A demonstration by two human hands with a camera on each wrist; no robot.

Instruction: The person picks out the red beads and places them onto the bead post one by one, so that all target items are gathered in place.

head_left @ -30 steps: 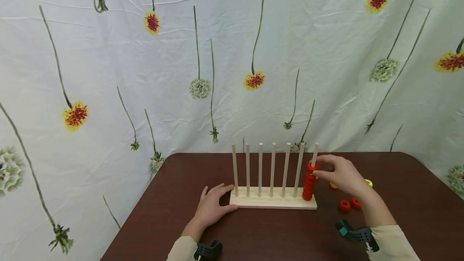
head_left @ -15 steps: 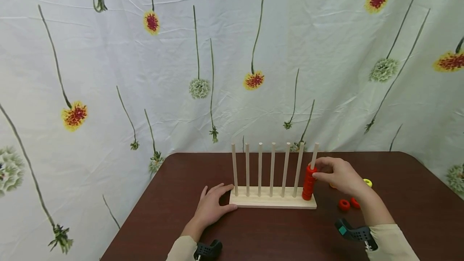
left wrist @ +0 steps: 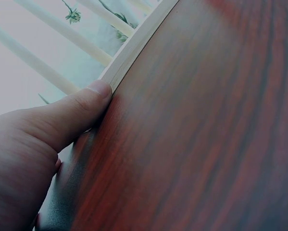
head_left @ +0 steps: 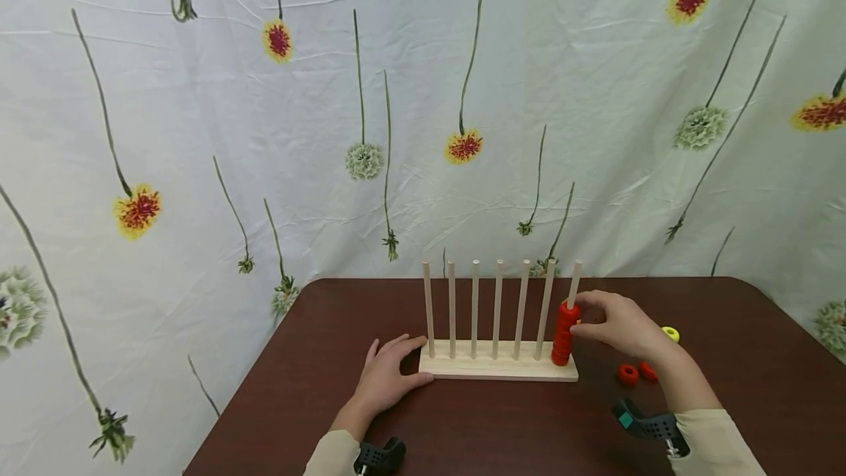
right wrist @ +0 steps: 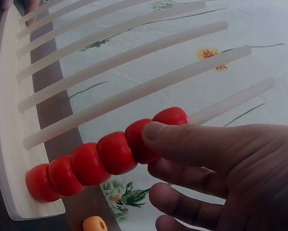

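A pale wooden peg stand [head_left: 499,366] with several upright pegs rests on the dark table. Its left end is held by my left hand [head_left: 390,380], thumb on the front edge, as the left wrist view also shows. Several red beads [right wrist: 86,163] are stacked on the rightmost peg, down to the base. At the top of that stack is my right hand [head_left: 624,322]. In the right wrist view its thumb [right wrist: 177,139] lies over the second red bead from the top; the far side of the pinch is hidden.
Loose red beads [head_left: 628,374] and a yellow bead [head_left: 670,333] lie on the table [head_left: 515,432] by my right forearm. An orange bead [right wrist: 93,224] shows beyond the stand in the right wrist view. A flower-printed cloth [head_left: 423,94] hangs behind the table.
The top red bead has slid down the rightmost peg onto the stack. My right hand has lowered slightly with it. The left hand and stand have not moved.
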